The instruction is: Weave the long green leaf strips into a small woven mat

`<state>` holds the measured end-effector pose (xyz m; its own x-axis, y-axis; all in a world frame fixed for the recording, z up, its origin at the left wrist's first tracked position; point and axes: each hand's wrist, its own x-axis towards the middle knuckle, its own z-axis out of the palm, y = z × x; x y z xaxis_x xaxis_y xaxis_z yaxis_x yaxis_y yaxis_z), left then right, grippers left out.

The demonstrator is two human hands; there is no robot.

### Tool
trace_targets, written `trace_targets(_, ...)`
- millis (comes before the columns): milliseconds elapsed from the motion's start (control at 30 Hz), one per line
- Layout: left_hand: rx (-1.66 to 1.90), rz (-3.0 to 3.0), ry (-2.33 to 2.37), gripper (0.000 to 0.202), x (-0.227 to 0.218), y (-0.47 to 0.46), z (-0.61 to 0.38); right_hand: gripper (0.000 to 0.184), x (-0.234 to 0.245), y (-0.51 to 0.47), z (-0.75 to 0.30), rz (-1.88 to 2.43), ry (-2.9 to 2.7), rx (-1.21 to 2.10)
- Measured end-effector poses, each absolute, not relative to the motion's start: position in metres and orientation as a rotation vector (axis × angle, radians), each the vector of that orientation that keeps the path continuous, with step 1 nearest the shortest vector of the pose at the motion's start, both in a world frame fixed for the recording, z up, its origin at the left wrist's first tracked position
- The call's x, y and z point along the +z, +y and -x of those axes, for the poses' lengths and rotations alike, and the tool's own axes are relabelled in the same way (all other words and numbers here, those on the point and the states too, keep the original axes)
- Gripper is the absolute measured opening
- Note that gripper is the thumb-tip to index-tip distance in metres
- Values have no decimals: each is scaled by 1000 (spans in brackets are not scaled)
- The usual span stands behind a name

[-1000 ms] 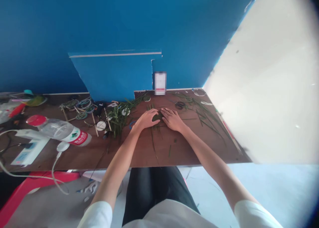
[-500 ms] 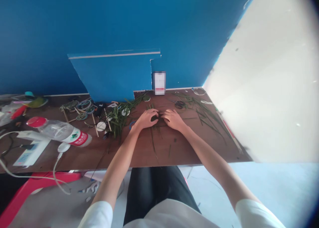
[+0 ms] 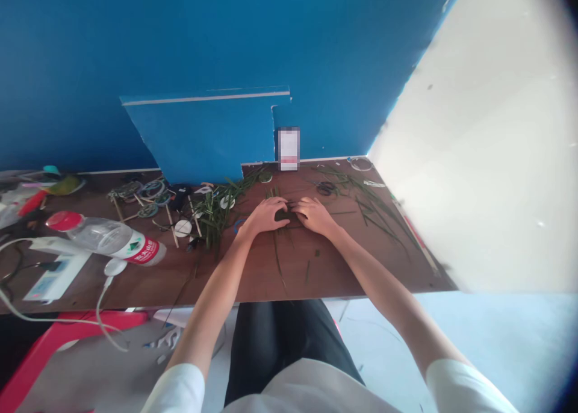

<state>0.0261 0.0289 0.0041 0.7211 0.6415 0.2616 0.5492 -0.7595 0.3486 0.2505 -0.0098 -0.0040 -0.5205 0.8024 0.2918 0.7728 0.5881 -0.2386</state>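
Note:
Dark green leaf strips (image 3: 284, 215), seemingly crossed into a small patch, lie on the brown table between my hands. My left hand (image 3: 266, 215) is curled round the left side of the patch, thumb below and fingers above. From the right, my right hand (image 3: 315, 215) grips its edge with bent fingers. Loose ends poke out beyond my left fingers, and one long strip (image 3: 279, 262) trails toward the table's front edge. How the strips cross is partly hidden under the fingers.
Left of my hands lies a heap of green leaves (image 3: 214, 217), near a plastic bottle (image 3: 106, 237) and a power strip (image 3: 56, 274). Scissors (image 3: 326, 188) and more loose leaves (image 3: 379, 217) lie to the right. A phone (image 3: 289, 149) leans on the blue wall (image 3: 325, 70).
My left thumb has shifted slightly to the right along the leaf patch. My right hand stays almost where it was.

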Motion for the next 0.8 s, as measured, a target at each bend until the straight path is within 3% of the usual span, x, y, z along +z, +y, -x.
trace_targets(500, 461, -2627, 919, 40, 4, 28, -24, 31, -3, -10, -251, 1260, -2446, 120)
trace_targets(800, 675, -2570, 1082, 27, 19, 31, -1, 28, 1, -15, -249, 1190, -2424, 80)
